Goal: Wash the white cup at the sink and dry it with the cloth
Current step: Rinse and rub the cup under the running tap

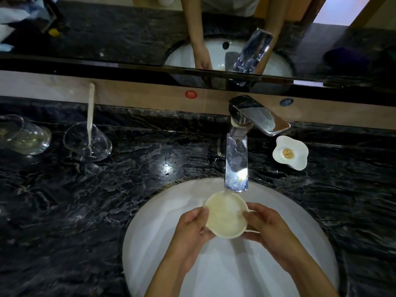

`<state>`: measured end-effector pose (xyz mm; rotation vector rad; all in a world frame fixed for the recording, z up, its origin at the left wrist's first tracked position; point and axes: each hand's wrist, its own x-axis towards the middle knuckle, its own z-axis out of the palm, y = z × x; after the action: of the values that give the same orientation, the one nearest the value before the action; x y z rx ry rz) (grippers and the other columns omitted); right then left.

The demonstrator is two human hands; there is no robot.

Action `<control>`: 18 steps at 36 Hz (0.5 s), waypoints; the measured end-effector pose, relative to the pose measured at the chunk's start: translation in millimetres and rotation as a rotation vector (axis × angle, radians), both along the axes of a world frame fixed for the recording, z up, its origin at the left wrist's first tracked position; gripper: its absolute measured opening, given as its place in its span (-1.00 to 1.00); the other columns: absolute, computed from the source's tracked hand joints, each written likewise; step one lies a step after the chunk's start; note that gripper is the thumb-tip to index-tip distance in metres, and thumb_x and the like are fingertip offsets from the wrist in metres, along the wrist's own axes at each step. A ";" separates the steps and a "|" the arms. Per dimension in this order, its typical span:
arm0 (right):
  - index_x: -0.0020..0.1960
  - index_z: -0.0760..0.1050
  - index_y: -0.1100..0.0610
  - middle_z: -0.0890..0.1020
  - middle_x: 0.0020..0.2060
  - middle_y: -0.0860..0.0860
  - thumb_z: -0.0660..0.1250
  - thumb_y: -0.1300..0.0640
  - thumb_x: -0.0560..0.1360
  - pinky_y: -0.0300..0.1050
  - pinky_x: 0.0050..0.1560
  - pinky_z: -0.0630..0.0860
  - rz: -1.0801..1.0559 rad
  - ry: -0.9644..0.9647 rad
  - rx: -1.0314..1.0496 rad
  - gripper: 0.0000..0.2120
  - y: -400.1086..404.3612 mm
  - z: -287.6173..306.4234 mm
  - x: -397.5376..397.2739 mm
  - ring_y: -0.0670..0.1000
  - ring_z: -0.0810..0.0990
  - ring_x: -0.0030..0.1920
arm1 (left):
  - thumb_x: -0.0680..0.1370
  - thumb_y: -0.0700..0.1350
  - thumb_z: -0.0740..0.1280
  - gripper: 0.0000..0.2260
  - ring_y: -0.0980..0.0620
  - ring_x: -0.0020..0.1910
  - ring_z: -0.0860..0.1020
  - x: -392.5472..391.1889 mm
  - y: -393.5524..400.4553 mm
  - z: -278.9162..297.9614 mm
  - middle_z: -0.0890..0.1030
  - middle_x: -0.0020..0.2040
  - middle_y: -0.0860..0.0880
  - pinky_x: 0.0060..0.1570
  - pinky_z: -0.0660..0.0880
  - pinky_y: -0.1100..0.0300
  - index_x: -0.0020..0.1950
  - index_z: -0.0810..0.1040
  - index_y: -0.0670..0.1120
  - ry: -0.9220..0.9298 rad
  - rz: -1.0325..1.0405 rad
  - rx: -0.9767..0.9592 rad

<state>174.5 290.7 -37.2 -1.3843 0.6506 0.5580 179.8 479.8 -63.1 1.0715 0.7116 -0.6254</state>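
Observation:
The white cup (225, 214) is held upright over the white sink basin (150, 243), its mouth facing up under the chrome faucet spout (236, 166). Water runs from the spout into the cup. My left hand (192, 228) grips the cup's left side, thumb on the rim. My right hand (267, 226) grips the right side, where the handle pokes out between the fingers. No cloth is in view.
Dark marble counter (85, 200) surrounds the basin. Two clear glasses stand at the left, one (87, 139) holding a white toothbrush, the other (23, 136) at the edge. A white flower-shaped dish (290, 152) sits right of the faucet. A mirror runs along the back.

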 end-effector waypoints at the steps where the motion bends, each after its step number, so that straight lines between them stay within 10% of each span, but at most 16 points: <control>1: 0.15 0.60 0.19 0.74 -0.03 0.17 0.27 0.26 0.62 -0.02 -0.08 0.67 -0.007 0.026 0.025 -0.83 0.6 -1.8 0.0 0.16 0.74 -0.03 | 0.65 -0.17 0.26 -0.77 -0.15 0.10 0.66 0.1 0.0 1.4 0.70 0.09 -0.22 0.05 0.65 -0.04 0.15 0.61 -0.29 -0.009 0.008 0.001; 8: 0.15 0.54 0.35 0.67 -0.08 0.25 0.27 0.37 0.57 -0.01 -0.21 0.68 -0.166 0.111 0.239 -0.82 7.0 -17.1 -3.0 0.12 0.65 -0.20 | 0.60 -0.18 0.34 -0.83 -0.09 0.05 0.66 0.2 6.6 2.8 0.71 0.06 -0.17 0.10 0.62 0.02 0.12 0.68 -0.15 -0.164 -0.035 0.079; 18: 0.11 0.64 0.16 0.71 0.02 0.18 0.44 0.23 0.44 0.14 0.07 0.64 -0.108 0.004 0.113 -0.76 -1.6 -1.1 -2.2 0.16 0.69 0.04 | 0.67 -0.18 0.20 -0.75 -0.17 0.16 0.65 -0.3 1.2 -5.6 0.70 0.14 -0.21 0.15 0.61 -0.07 0.19 0.63 -0.22 -0.074 -0.056 0.078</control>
<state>172.2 289.1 -38.3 -1.2353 0.6832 0.5040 179.5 481.0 -68.8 1.1843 0.6481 -0.6066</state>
